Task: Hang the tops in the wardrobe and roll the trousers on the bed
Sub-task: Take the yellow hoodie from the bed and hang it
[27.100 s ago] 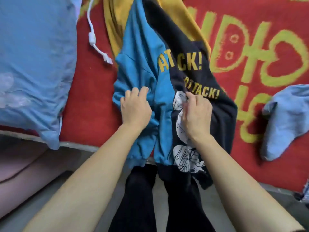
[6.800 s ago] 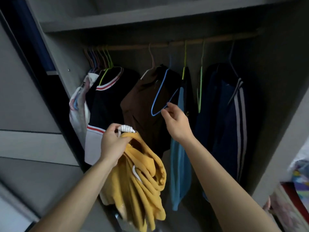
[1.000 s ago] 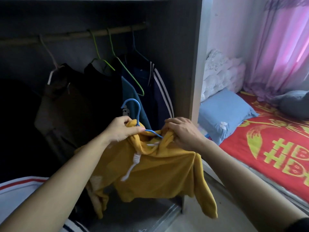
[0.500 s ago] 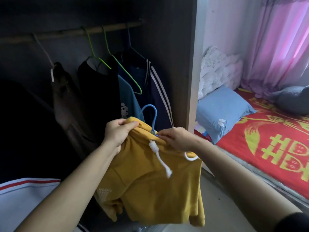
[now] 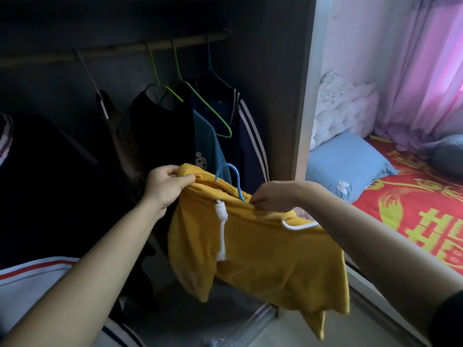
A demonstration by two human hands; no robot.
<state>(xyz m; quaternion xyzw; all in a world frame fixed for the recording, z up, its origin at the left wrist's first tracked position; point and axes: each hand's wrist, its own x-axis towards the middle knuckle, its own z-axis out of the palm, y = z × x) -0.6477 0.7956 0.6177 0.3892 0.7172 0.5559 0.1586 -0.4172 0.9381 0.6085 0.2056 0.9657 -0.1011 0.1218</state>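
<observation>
Both hands pinch the yellow hoodie [image 5: 255,251] at its collar, left hand [image 5: 166,187] and right hand [image 5: 274,196] flanking the blue hanger [image 5: 234,177], below the wardrobe rail [image 5: 120,50]. A loose shoulder could slide off, dropping it.

Wardrobe [image 5: 265,71]: dark inside, pale side panel [image 5: 304,108]. Right of the panel: white wall [image 5: 355,33], pink curtain [image 5: 426,71] passing daylight, bed [image 5: 370,249] under red cover [image 5: 413,209], blue pillow [image 5: 350,166].

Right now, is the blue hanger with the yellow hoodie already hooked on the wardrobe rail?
No, the blue hanger pokes out of the yellow hoodie well below the rail, its hook free.
</observation>
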